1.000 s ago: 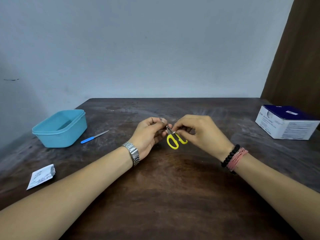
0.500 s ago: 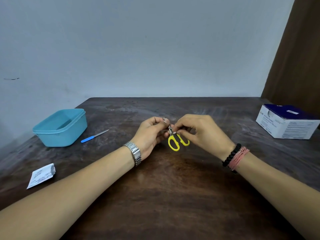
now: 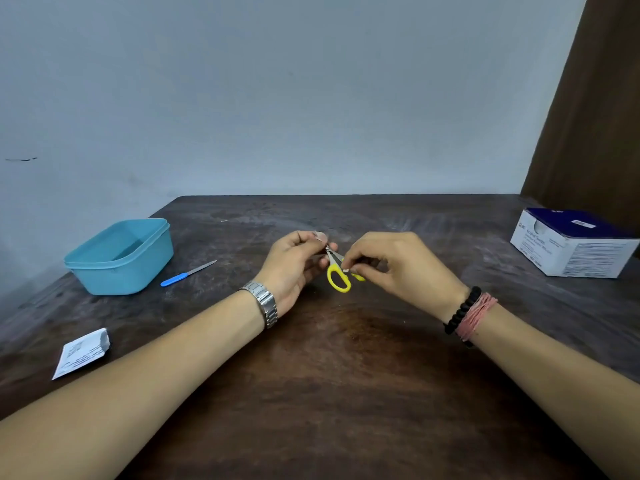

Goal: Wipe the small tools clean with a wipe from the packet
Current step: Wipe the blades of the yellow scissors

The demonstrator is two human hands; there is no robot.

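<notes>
Small scissors [image 3: 338, 279] with yellow handles hang just above the table's middle, blades pointing up and away. My left hand [image 3: 294, 263] pinches the blade tips. My right hand [image 3: 401, 268] pinches a small white wipe [image 3: 346, 270] against the scissors where the blades meet the handles. Most of the wipe is hidden by my fingers. A nail file [image 3: 187, 274] with a blue handle lies on the table to the left. The torn white wipe packet [image 3: 81, 355] lies near the table's left front.
A light blue plastic tub [image 3: 152, 261] stands at the left, just beyond the file. A white and dark blue carton [image 3: 575, 252] sits at the right edge. The dark wooden table [image 3: 346, 393] ends at a pale wall behind.
My right fingers with the wipe have slid down the blades toward the yellow handles. Both hands and the scissors have drifted slightly to the right.
</notes>
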